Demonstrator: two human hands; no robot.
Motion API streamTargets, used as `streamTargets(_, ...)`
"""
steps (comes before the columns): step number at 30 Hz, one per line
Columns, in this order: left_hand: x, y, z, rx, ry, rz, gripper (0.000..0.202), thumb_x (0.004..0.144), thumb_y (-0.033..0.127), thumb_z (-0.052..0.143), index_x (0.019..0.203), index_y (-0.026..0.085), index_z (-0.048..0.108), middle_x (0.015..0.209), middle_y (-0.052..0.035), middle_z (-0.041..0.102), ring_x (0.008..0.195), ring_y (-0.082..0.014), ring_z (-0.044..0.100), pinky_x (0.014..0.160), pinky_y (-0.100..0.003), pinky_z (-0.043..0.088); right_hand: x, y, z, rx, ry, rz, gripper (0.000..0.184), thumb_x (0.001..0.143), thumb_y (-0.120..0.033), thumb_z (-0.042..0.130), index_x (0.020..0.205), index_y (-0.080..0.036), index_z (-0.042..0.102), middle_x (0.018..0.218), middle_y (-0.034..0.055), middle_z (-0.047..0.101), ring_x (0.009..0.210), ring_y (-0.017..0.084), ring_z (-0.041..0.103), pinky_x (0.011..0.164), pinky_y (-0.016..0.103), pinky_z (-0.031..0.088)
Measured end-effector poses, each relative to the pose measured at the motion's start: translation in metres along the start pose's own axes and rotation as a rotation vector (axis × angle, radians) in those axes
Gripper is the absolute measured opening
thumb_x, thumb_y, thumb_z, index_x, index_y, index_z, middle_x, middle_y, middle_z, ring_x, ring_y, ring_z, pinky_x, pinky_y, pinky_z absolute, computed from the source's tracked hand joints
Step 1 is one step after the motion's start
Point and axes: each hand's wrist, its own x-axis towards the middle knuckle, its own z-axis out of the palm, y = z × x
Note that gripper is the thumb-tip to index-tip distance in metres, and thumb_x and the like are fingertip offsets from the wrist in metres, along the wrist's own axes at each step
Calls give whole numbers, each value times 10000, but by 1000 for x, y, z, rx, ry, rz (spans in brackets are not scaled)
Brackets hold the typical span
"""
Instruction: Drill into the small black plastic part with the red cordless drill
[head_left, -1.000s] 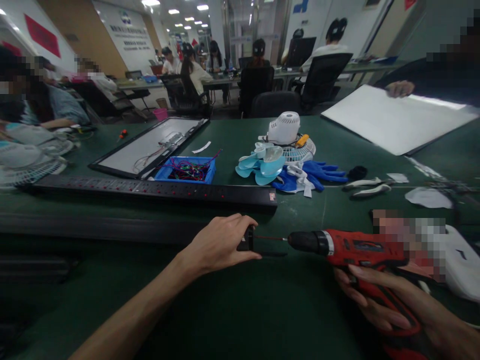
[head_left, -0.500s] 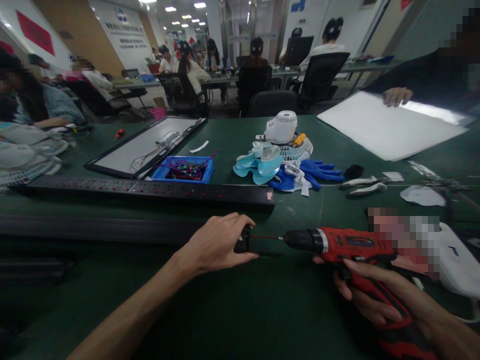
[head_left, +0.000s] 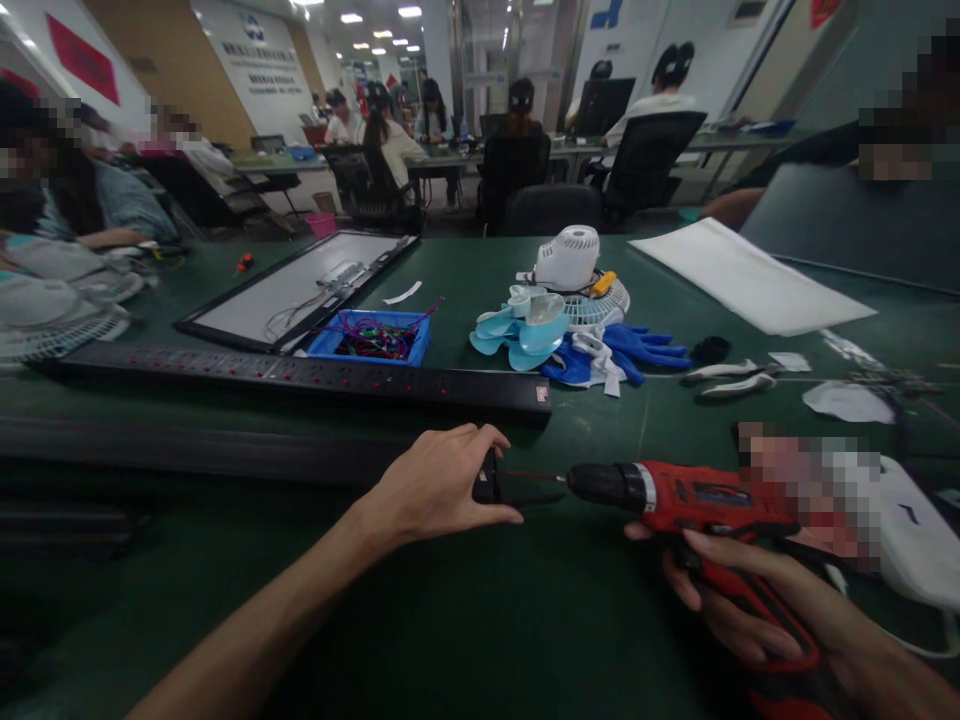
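My left hand grips the right end of a long black bar, fingers over the top and thumb along the near side. The bar lies on the green table and runs off to the left. In my right hand is a red and black cordless drill, held level by its handle. Its long thin bit points left and reaches the bar's end face. Whether the tip sits on a screw is too small to tell.
Behind the bar lies a black power strip. Beyond it are a blue tray of wires, blue fan blades, gloves, pliers and a fan body. A white sheet lies near a person holding a dark panel.
The person across the table has let go of the white sheet, which now lies flatter, and a dark panel is raised there. My hands and the drill have barely moved.
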Motion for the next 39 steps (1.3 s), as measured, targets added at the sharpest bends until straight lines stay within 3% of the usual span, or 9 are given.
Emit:
streamTargets(6,0,2,-2,-9,12,28,477,874,538,742,1185,221,568,1128,-54,680,1017,-249,668,871,-397,532,-3,-2,-3,-43,-8,2,378,901,-452,715,1142,-175,806,704,74,766,274,-4,385,365,160,474)
streamTargets(12,1,1,0,-35,51,-26,633,793,680,768,1175,220,561,1131,-49,683,1007,-265,673,845,-408,528,-5,-7,4,-28,-3,24,326,851,-428,781,1075,-195,826,731,80,784,279,2,437,316,121,392)
streamTargets(16,0,1,0,-16,52,-7,545,817,591,778,1146,216,559,1091,-38,685,988,-255,675,818,-394,523,-5,-9,8,-23,-3,20,304,822,-445,808,1008,-206,835,694,54,772,269,5,423,310,129,408)
streamTargets(21,0,1,-1,-31,57,-10,603,801,639,782,1168,221,547,1122,-43,688,1003,-260,680,817,-388,522,-5,-8,11,-44,74,27,323,778,-472,840,937,-191,836,672,58,769,266,1,414,309,125,408)
streamTargets(27,1,2,-3,-19,28,-14,524,830,570,773,1148,222,545,1096,-44,696,1002,-262,685,818,-387,521,-4,-7,13,-80,134,38,362,759,-519,841,854,-171,823,662,66,775,263,-8,396,329,128,433)
streamTargets(32,1,2,-2,-38,47,-39,637,797,729,735,1131,221,544,1088,-41,698,965,-259,688,790,-389,520,-5,-6,13,-103,128,37,376,760,-537,831,852,-173,814,685,72,788,266,-8,385,335,139,443)
streamTargets(39,0,2,-3,-27,36,-29,535,852,616,730,1158,221,540,1104,-54,704,996,-274,686,806,-400,514,-6,-5,10,-82,105,40,358,773,-514,831,860,-168,803,669,60,773,264,-11,390,337,128,436)
